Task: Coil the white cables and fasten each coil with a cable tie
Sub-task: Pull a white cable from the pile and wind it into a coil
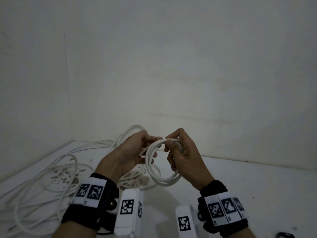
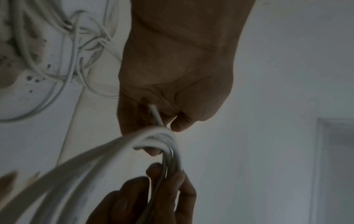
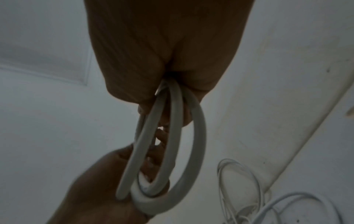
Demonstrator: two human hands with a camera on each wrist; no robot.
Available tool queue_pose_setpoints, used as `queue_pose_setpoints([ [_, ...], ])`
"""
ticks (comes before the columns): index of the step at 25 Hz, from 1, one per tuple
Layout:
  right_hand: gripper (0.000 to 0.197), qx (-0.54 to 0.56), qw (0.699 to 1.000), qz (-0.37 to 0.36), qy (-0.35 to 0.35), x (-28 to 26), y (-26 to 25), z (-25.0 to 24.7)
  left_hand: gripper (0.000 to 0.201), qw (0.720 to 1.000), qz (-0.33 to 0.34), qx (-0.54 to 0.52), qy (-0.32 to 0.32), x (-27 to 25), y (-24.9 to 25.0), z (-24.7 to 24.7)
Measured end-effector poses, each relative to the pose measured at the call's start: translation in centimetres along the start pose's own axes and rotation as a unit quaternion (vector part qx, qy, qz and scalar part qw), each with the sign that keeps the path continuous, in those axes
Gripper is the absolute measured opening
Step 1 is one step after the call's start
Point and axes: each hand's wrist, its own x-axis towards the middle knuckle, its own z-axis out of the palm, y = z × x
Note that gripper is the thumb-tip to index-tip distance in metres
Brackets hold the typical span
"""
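Note:
A small coil of white cable (image 1: 162,180) hangs in the air above the white table (image 1: 240,186), held between both hands. My right hand (image 1: 169,140) pinches the top of the coil with thumb and forefinger, the other fingers curled round its right side. My left hand (image 1: 151,146) grips the coil's left side, and a short cable end (image 1: 143,152) sticks out from its fingers. In the left wrist view a thin cable end (image 2: 155,113) runs out of the curled left hand (image 2: 162,121) into a turn wrapped across the strands (image 2: 159,137). The right wrist view shows the coil (image 3: 199,136) hanging from the right hand (image 3: 166,109).
Loose white cables (image 1: 51,169) sprawl in wide loops over the table's left half, around dark stains (image 1: 66,176). White walls close off the back and the left. A small black object (image 1: 284,235) lies at the bottom right edge.

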Motion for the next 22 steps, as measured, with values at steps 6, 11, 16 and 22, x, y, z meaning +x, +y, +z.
queue_pose_setpoints([
  [6, 0.012, 0.031, 0.999, 0.021, -0.012, -0.2, 0.5, 0.0, 0.053, 0.992, -0.016, 0.126, -0.009, -0.3, -0.8, 2.0],
  [11, 0.018, 0.181, 0.974, 0.135, 0.023, 0.2, -0.5, -0.2, 0.049, 0.998, 0.023, 0.049, 0.018, 0.3, -0.7, 2.3],
  [16, 0.013, 0.277, 0.916, 0.291, 0.012, 0.6, -1.2, -1.4, 0.052, 0.992, 0.088, 0.093, 0.023, 0.2, -1.2, 3.0],
  [22, 0.027, 0.146, 0.937, 0.314, 0.056, -1.3, -1.6, -2.5, 0.043, 0.991, 0.072, 0.113, 0.014, -0.1, -2.0, 4.7],
])
